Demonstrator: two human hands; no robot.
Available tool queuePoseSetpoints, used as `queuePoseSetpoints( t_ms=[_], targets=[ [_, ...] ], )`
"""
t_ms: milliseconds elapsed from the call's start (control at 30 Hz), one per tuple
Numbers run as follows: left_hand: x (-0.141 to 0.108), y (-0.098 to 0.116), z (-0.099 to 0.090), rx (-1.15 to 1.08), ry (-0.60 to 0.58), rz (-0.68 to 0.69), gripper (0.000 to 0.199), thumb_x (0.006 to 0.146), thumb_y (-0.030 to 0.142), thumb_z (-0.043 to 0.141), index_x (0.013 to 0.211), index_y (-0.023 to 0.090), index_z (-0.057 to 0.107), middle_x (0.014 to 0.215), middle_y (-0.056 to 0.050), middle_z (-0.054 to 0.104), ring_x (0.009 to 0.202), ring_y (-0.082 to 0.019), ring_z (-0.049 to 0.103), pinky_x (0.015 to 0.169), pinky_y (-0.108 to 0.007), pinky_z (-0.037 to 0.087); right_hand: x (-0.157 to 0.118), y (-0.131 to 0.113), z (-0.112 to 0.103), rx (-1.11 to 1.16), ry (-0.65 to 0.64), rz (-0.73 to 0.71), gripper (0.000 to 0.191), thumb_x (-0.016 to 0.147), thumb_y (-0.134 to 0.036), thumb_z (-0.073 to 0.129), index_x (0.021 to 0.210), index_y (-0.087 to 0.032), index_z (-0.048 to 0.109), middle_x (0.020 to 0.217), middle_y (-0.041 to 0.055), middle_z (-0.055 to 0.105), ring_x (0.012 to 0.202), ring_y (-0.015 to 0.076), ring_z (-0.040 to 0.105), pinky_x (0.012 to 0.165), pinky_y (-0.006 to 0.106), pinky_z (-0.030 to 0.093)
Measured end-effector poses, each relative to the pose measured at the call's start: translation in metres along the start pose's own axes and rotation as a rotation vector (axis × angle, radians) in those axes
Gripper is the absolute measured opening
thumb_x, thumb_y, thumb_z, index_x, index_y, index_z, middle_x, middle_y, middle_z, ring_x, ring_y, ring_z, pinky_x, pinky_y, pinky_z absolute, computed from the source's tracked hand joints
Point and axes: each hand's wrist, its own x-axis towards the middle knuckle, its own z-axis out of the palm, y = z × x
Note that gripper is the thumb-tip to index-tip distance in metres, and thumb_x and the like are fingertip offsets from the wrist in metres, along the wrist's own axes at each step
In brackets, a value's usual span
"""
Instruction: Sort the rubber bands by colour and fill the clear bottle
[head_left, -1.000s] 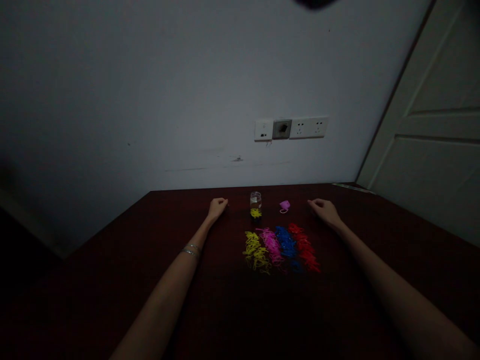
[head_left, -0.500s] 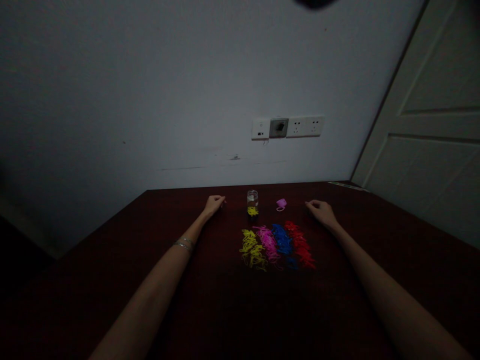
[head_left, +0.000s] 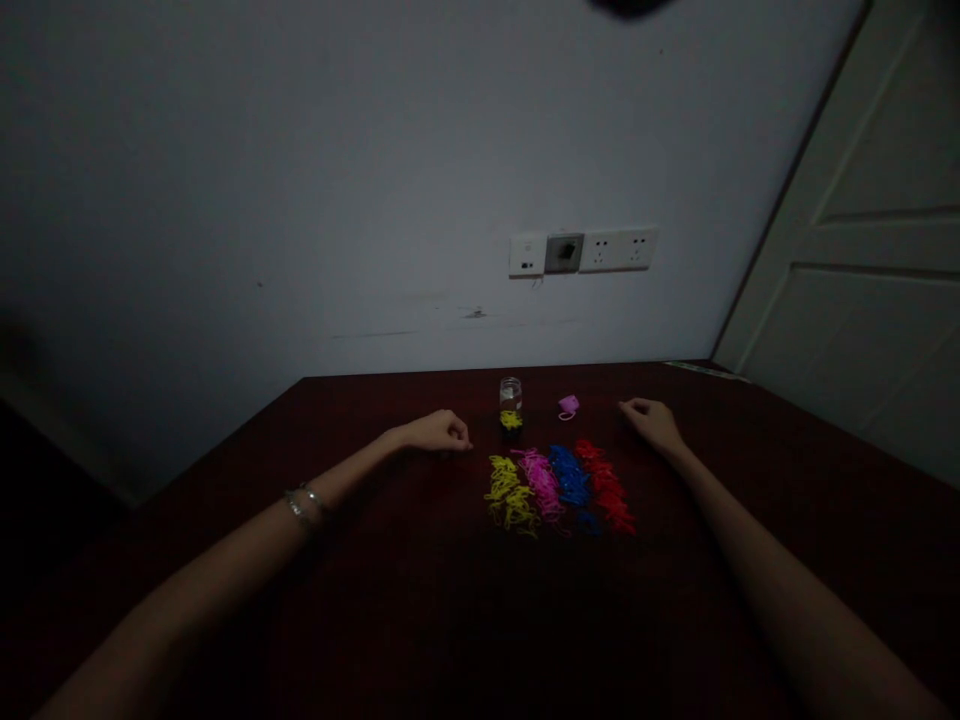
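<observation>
On the dark red table, a clear glass jar (head_left: 511,398) stands upright with yellow bands at its bottom. In front of it lie four-coloured bands in rows: yellow (head_left: 512,495), pink (head_left: 541,484), blue (head_left: 571,475) and red (head_left: 605,485). A small pink object with a loop (head_left: 568,405) is right of the jar. My left hand (head_left: 439,432), fingers curled, rests left of the jar and the yellow bands, touching neither. My right hand (head_left: 651,422) rests with closed fingers right of the pink object. Whether either hand holds something small is hidden.
The table (head_left: 360,600) meets a pale wall with sockets (head_left: 616,250) above its back edge. A white panelled door (head_left: 862,260) stands at the right. A flat pale strip (head_left: 705,371) lies at the table's back right edge.
My left hand has moved nearer to me and slightly right, towards the yellow bands, and its fingers are curled downward. My right hand stays in place; the view has shifted slightly.
</observation>
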Motion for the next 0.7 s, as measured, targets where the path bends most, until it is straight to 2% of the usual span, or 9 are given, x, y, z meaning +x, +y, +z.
queuePoseSetpoints(
  t_ms=[33,100,167,300,467,700],
  targets=[
    [-0.005,0.009,0.004,-0.014,-0.062,0.014,0.029,0.063,0.040,0.065,0.071,0.012,0.068,0.051,0.000,0.058,0.047,-0.009,0.047,0.048,-0.020,0.031,0.000,0.000,0.000,0.000,-0.004,0.005,0.037,0.069,-0.048,0.045,0.060,-0.015,0.060,0.053,0.0040,0.056,0.052,0.0164,0.051,0.050,0.026,0.035],
    [-0.015,0.027,0.014,0.014,-0.109,0.064,0.034,0.062,0.042,0.066,0.082,0.015,0.068,0.057,0.000,0.061,0.050,-0.010,0.050,0.051,-0.020,0.033,0.000,-0.001,0.000,0.000,-0.007,0.008,0.037,0.069,-0.049,0.045,0.060,-0.015,0.059,0.052,0.0037,0.056,0.051,0.0163,0.051,0.050,0.026,0.035],
    [-0.024,0.043,0.026,0.103,-0.105,0.078,0.039,0.060,0.046,0.067,0.088,0.018,0.066,0.062,0.000,0.062,0.053,-0.010,0.052,0.052,-0.021,0.033,0.000,-0.001,0.000,0.002,-0.004,0.006,0.038,0.068,-0.049,0.045,0.059,-0.015,0.059,0.052,0.0037,0.056,0.050,0.0162,0.050,0.050,0.026,0.035],
    [-0.037,0.062,0.049,0.357,-0.031,0.110,0.043,0.057,0.058,0.066,0.081,0.023,0.063,0.069,-0.001,0.062,0.059,-0.014,0.053,0.055,-0.023,0.032,0.001,-0.001,0.001,-0.008,0.005,-0.012,0.038,0.067,-0.050,0.045,0.059,-0.016,0.060,0.052,0.0038,0.057,0.052,0.0169,0.051,0.051,0.026,0.036],
    [-0.040,0.069,0.061,0.573,-0.019,0.176,0.051,0.061,0.067,0.057,0.085,0.022,0.058,0.079,-0.003,0.061,0.066,-0.016,0.055,0.057,-0.025,0.033,0.000,0.000,0.000,-0.015,0.004,-0.021,0.038,0.067,-0.049,0.046,0.060,-0.015,0.061,0.054,0.0037,0.057,0.052,0.0162,0.051,0.051,0.026,0.036],
    [-0.037,0.071,0.067,0.649,-0.018,0.189,0.041,0.071,0.058,0.053,0.091,0.022,0.056,0.089,-0.004,0.060,0.076,-0.017,0.057,0.058,-0.024,0.035,-0.003,-0.003,0.000,-0.045,-0.002,-0.022,0.038,0.069,-0.049,0.044,0.062,-0.016,0.061,0.056,0.0048,0.059,0.056,0.0181,0.053,0.053,0.027,0.036]
  ],
)
